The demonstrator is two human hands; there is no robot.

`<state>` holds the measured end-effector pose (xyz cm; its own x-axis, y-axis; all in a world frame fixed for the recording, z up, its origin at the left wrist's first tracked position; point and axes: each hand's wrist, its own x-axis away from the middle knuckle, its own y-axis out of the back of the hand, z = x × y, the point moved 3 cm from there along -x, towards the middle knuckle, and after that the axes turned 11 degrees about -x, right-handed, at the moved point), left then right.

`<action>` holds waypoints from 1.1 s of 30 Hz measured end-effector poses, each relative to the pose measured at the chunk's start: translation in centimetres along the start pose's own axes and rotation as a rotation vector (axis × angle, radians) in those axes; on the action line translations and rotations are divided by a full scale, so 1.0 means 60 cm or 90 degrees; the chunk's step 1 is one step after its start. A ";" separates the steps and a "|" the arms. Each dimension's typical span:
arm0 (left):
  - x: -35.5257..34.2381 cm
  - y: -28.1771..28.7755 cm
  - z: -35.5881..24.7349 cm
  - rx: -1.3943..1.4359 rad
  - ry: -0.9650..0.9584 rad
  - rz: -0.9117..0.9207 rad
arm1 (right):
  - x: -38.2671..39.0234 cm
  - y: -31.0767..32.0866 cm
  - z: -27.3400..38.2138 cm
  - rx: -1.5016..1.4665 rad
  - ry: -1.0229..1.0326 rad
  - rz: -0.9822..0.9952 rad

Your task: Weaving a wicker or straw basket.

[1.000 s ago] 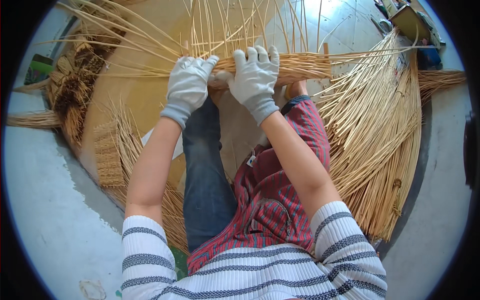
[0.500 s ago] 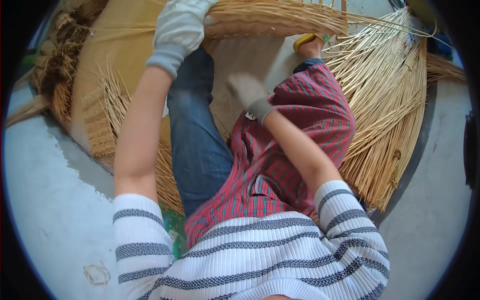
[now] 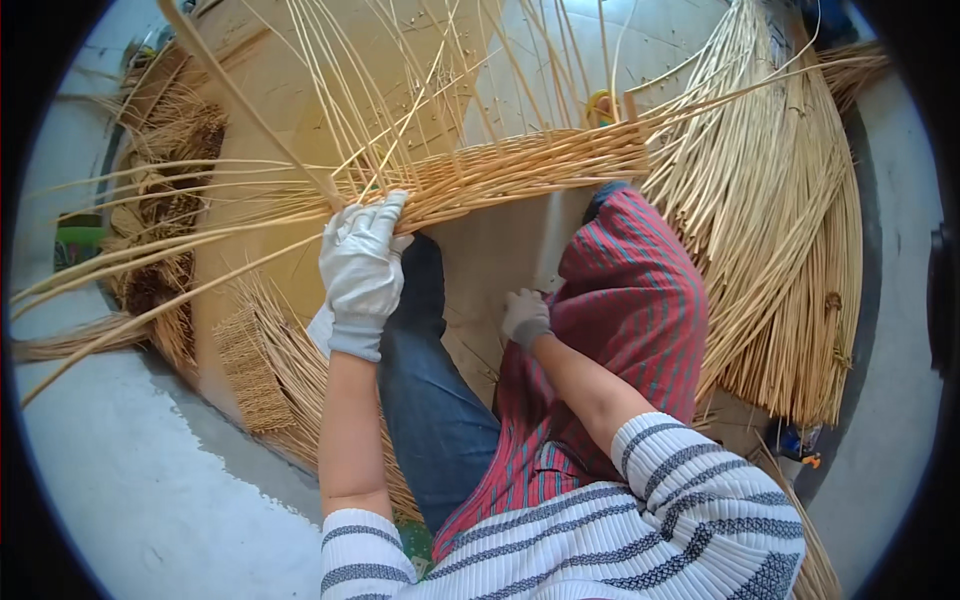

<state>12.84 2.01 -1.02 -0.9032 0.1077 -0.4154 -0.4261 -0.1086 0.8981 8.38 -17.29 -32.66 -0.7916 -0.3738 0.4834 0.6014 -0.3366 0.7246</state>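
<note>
My left hand (image 3: pixel 365 265), in a white glove, is closed around the left end of a partly woven wicker basket piece (image 3: pixel 520 175). This long, narrow band of weave lies across the upper middle, with loose canes sticking up and out to the left. A thicker rod (image 3: pixel 245 105) rises from the weave beside my left fingers. Lower down, apart from the weave, my right hand (image 3: pixel 525 317) in a grey glove is closed next to my bent knee. A faint pale streak shows above it; whether it is something in that hand is unclear.
A big bundle of pale canes (image 3: pixel 780 240) fans out on the right. At left lie a small woven strip (image 3: pixel 252 372), more canes, and a dark heap of wicker (image 3: pixel 165 230). A red striped apron (image 3: pixel 635 270) covers my right leg; a tan board (image 3: pixel 240 200) lies beneath the work.
The wicker piece and my left hand on it now appear lower and nearer, showing the upright canes. My right hand has moved down, and its blur has lessened. The whole view has shifted.
</note>
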 end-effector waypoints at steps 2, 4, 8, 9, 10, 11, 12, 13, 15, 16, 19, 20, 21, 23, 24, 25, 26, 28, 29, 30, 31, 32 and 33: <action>0.005 -0.014 -0.015 0.039 0.026 0.071 | -0.005 0.030 0.012 -0.053 -0.001 -0.065; 0.022 -0.020 -0.033 0.042 0.030 0.086 | 0.012 0.081 0.050 -0.195 0.044 -0.061; 0.095 -0.001 -0.037 0.024 0.076 0.090 | 0.154 0.243 0.165 -0.292 0.148 -0.045; 0.095 0.029 -0.060 -0.015 0.062 0.016 | 0.192 0.273 0.169 -0.328 0.208 -0.098; 0.103 0.041 -0.083 0.083 0.114 0.084 | 0.224 0.289 0.163 -0.394 0.331 -0.190; 0.115 0.051 -0.105 0.181 0.166 0.152 | 0.239 0.299 0.156 -0.365 0.320 -0.179; 0.139 0.052 -0.129 0.342 0.167 0.144 | 0.261 0.315 0.159 -0.338 0.312 -0.163; 0.160 0.048 -0.155 0.486 0.254 0.303 | 0.281 0.332 0.164 -0.262 0.274 -0.089; 0.222 0.017 -0.184 0.724 0.328 0.303 | 0.328 0.361 0.186 -0.180 0.257 -0.021; 0.222 0.026 -0.192 0.874 0.373 0.340 | 0.326 0.353 0.177 -0.156 0.300 -0.050; 0.238 0.059 -0.186 0.997 0.428 0.391 | 0.346 0.372 0.148 -0.091 0.330 -0.026; 0.234 0.077 -0.169 0.954 0.398 0.321 | 0.354 0.395 0.134 -0.063 0.319 -0.057; 0.229 0.096 -0.141 0.929 0.409 0.284 | 0.351 0.418 0.113 -0.004 0.285 -0.119; 0.219 0.130 -0.060 0.882 0.432 0.219 | 0.338 0.484 0.068 0.127 0.327 -0.223; 0.223 0.122 -0.028 0.881 0.440 0.191 | 0.322 0.509 0.046 0.116 0.316 -0.240; 0.205 0.130 -0.022 0.841 0.454 0.122 | 0.296 0.528 0.016 0.072 0.293 -0.259; 0.184 0.141 -0.017 0.799 0.467 0.050 | 0.287 0.545 0.013 0.079 0.267 -0.329; 0.132 0.144 -0.010 0.637 0.367 -0.063 | 0.265 0.570 0.025 0.054 0.211 -0.407; 0.102 0.144 -0.009 0.498 0.323 -0.140 | 0.253 0.573 0.042 0.046 0.229 -0.404; 0.077 0.137 0.004 0.389 0.317 -0.186 | 0.245 0.571 0.068 0.037 0.246 -0.399; 0.054 0.131 0.016 0.316 0.305 -0.170 | 0.235 0.563 0.089 0.040 0.261 -0.398; 0.031 0.128 0.032 0.242 0.292 -0.153 | 0.221 0.556 0.110 0.077 0.253 -0.389; 0.032 0.090 0.072 0.238 0.308 -0.080 | 0.207 0.546 0.137 0.116 0.257 -0.375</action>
<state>9.03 5.89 3.66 -0.8056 -0.3716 -0.4614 -0.5630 0.2379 0.7914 17.35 -25.83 1.13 -0.8549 -0.4765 -0.2050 0.0327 -0.4440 0.8954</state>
